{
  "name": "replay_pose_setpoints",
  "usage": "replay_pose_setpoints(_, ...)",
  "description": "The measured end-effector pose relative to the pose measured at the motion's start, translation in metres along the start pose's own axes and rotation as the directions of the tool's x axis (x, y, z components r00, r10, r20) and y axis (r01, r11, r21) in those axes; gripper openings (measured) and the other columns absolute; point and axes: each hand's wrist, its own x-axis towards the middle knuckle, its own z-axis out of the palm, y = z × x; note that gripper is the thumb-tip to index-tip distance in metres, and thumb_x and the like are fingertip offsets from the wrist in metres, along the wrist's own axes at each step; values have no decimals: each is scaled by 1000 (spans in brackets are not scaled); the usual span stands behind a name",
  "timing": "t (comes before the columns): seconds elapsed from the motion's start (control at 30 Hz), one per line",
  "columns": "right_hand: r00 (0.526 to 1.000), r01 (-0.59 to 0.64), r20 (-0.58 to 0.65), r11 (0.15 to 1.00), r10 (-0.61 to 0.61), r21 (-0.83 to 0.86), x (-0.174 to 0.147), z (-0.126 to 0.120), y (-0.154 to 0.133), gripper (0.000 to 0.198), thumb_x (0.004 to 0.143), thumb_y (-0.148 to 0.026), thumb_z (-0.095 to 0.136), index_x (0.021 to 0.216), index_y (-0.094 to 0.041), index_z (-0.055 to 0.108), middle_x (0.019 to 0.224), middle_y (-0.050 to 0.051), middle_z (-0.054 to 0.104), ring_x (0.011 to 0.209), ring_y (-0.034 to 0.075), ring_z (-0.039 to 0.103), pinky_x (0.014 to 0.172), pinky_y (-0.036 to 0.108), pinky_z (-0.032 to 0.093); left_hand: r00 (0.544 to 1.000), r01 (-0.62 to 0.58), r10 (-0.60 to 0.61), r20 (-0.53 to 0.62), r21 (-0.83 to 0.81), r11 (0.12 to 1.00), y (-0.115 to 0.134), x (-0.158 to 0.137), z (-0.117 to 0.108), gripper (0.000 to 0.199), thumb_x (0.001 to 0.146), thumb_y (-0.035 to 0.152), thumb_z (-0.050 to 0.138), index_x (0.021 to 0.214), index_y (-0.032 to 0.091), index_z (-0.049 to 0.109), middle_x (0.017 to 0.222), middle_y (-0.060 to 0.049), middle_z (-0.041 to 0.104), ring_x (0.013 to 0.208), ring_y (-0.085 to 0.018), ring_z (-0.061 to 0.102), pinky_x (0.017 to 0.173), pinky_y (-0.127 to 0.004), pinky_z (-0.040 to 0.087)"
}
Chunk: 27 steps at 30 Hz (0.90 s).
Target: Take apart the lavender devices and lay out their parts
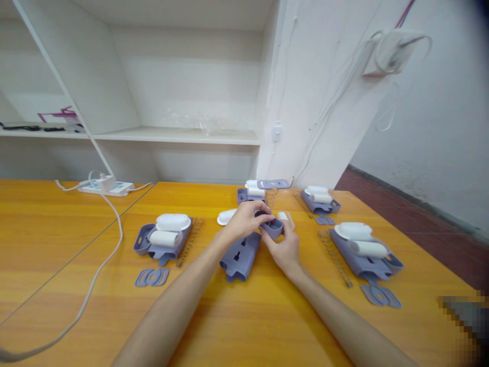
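Observation:
A small grey-purple plastic cup (274, 230) is held above the table, its opening facing up. My right hand (284, 250) grips it from the right and below. At its opening are the pinched fingers of my left hand (250, 216); what they hold, if anything, is hidden. Under the hands lies a grey-purple housing (239, 259) with dark keyhole-shaped slots and a tab at its near end. A white oval part (226, 217) lies beyond my left wrist, partly covered. Behind my right hand, a white cylinder (282, 216) is partly visible.
Similar sets of parts surround my hands: a left housing (171, 251), a right housing (359, 262), with white rollers, coiled springs (336, 260) and flat grey plates (152, 277). A power strip (122, 188) trails a white cable (103, 275) across the table's left side.

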Motion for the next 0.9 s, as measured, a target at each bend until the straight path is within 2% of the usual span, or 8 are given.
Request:
replay_pose_setpoints(0.13,998,2,-67,995,-8,-99,1,2,4,28,74,-42,63,87,-19,53,82,5,59,75,19,56,67,30,45,995,41,-39,-96,20,999,3,-1,8,14,76,30,63,83,18,65,96,-4,68,101,-21,59,93,-33,42)
replay_pose_setpoints(0.2,997,-12,-84,992,2,-126,3,3,5,31,73,-43,63,89,-19,53,84,5,60,74,19,56,68,30,45,986,72,-80,-148,-56,996,3,-1,13,12,74,29,64,81,19,65,98,-5,68,105,-23,57,97,-36,39)
replay_pose_setpoints(0.33,998,1,-65,991,-10,-135,6,1,5,29,74,-43,61,88,-19,53,85,6,59,78,20,56,69,30,45,973,129,-174,-152,-269,954,-2,4,18,10,74,27,64,79,19,64,89,-7,68,88,-21,63,85,-34,47)
replay_pose_setpoints(0.5,996,51,78,987,-40,-150,-4,-8,5,25,71,-43,62,75,-22,48,66,0,54,62,18,53,57,29,42,933,137,-252,-258,-394,909,-9,11,-14,25,85,39,48,90,15,53,90,-10,68,74,-16,66,75,-32,51)
replay_pose_setpoints(0.57,990,77,131,988,-60,-133,-9,-8,4,25,70,-43,62,75,-23,47,65,0,54,61,18,54,57,29,43,894,145,-314,-319,-457,877,-9,11,-35,31,79,43,56,89,13,52,88,-9,68,72,-15,65,72,-31,52)
replay_pose_setpoints(0.7,998,24,59,994,-18,-109,-9,-1,4,24,74,-40,60,88,-22,53,81,4,62,74,20,59,68,31,47,870,245,-404,-283,-463,852,-5,8,-56,41,67,47,70,85,12,57,71,-5,66,58,-12,61,59,-26,51)
replay_pose_setpoints(0.8,999,-18,-35,992,14,-121,-3,2,10,34,76,-41,58,102,-20,55,96,8,63,88,23,59,77,35,47,886,235,-373,-276,-427,873,-2,7,-54,42,64,48,72,82,12,60,64,-3,63,54,-10,57,54,-24,49)
replay_pose_setpoints(0.9,998,-50,-37,989,45,-138,1,3,17,36,76,-43,58,104,-19,56,99,10,63,90,24,59,78,36,46,900,202,-316,-300,-355,913,-1,7,-52,41,62,47,74,80,12,63,61,-1,61,50,-9,53,50,-22,47)
